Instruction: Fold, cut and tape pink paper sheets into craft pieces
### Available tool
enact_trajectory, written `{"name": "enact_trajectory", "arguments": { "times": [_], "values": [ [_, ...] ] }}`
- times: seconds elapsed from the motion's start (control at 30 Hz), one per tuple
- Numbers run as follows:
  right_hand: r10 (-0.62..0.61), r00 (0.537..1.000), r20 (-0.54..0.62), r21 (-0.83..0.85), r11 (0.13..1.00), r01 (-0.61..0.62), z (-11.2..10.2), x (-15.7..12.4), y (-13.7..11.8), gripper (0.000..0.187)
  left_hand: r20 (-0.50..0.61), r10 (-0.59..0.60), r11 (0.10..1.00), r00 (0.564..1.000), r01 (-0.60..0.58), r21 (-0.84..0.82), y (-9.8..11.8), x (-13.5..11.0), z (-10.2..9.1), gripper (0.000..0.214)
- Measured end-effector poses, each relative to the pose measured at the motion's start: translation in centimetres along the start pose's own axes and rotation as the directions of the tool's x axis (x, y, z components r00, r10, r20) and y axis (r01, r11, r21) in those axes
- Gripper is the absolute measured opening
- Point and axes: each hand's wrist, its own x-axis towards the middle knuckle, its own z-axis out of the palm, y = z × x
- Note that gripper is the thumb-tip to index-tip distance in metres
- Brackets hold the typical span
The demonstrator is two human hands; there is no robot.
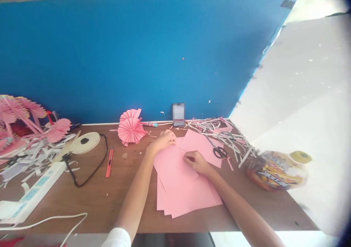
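Several pink paper sheets (186, 196) lie overlapping on the brown table in front of me. My left hand (165, 140) is at the far left edge of the top sheet, its fingers bent and closed at the paper's edge. Over the middle of the sheets is my right hand (196, 161), fingers curled into a pinch; what is between the fingertips is hidden. Another pink sheet (200, 143) lies behind the right hand. Black-handled scissors (219, 152) rest on its right part.
Paper strips (230, 139) pile up at the back right, near a snack-labelled plastic jar (276, 170). A phone (178, 114) leans on the blue partition (153, 53). Leftward are a pink paper rosette (131, 127), red utility knife (109, 163), tape roll (85, 143) and power strip (38, 192).
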Motion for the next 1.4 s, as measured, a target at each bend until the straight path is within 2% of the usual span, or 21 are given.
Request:
{"name": "enact_trajectory", "arguments": {
  "times": [0.13, 0.23, 0.37, 0.53, 0.7, 0.8, 0.9, 1.03, 1.17, 1.27, 1.4],
  "values": [
    [0.074, 0.994, -0.079, 0.015, 0.997, -0.073, 0.2, 0.2, 0.1, 0.031, 0.038, 0.127, 0.991, 0.991, -0.126, -0.035, 1.1, 0.9, 1.1, 0.015],
    [0.082, 0.994, -0.074, 0.052, 0.996, -0.078, 0.3, 0.3, 0.5, 0.034, 0.03, 0.157, 0.987, 0.987, -0.156, -0.036, 1.3, 1.3, 1.5, 0.016],
    [0.062, 0.996, -0.07, 0.052, 0.997, -0.058, 0.0, 0.4, 0.7, 0.035, 0.013, 0.128, 0.992, 0.992, -0.128, -0.002, 0.4, 1.3, 1.1, 0.023],
    [0.057, 0.997, -0.052, 0.086, 0.995, -0.052, -0.3, 0.2, 0.3, 0.037, -0.031, 0.103, 0.994, 0.994, -0.104, -0.042, -0.8, 1.0, 0.4, 0.028],
    [0.067, 0.994, -0.086, 0.092, 0.994, -0.059, -0.2, 0.2, 0.6, 0.038, -0.036, -0.081, 0.988, 0.996, 0.076, -0.133, -0.9, 0.2, -0.1, 0.038],
    [0.107, 0.986, -0.127, 0.122, 0.988, -0.091, -0.2, 0.3, 1.0, 0.037, 0.026, -0.085, 0.969, 0.996, 0.088, -0.231, -1.2, -0.3, -0.2, 0.035],
    [0.122, 0.98, -0.159, 0.117, 0.988, -0.104, -0.2, 0.4, 1.1, 0.037, 0.138, -0.061, 0.98, 0.989, 0.086, -0.182, -1.8, -0.3, 0.1, 0.031],
    [0.101, 0.976, -0.195, -0.071, 0.991, -0.117, -0.2, 0.3, 0.8, 0.034, 0.149, -0.059, 0.982, 0.987, 0.084, -0.168, -2.4, -0.3, 0.6, 0.027],
    [0.07, 0.957, -0.28, -0.3, 0.941, -0.157, -0.1, 0.2, 0.7, 0.032, 0.12, -0.142, 0.978, 0.983, 0.158, -0.139, -3.0, -0.6, 0.7, 0.032],
    [0.027, 0.95, -0.31, -0.403, 0.902, -0.157, 0.1, 0.1, 0.7, 0.03, 0.131, -0.18, 0.979, 0.975, 0.19, -0.07, -3.5, -0.8, 0.7, 0.03],
    [-0.009, 0.956, -0.294, -0.501, 0.853, -0.147, 0.0, 0.2, 0.9, 0.027, 0.182, -0.172, 0.983, 0.968, 0.18, -0.028, -3.9, -0.6, 1.0, 0.019]
  ]
}}
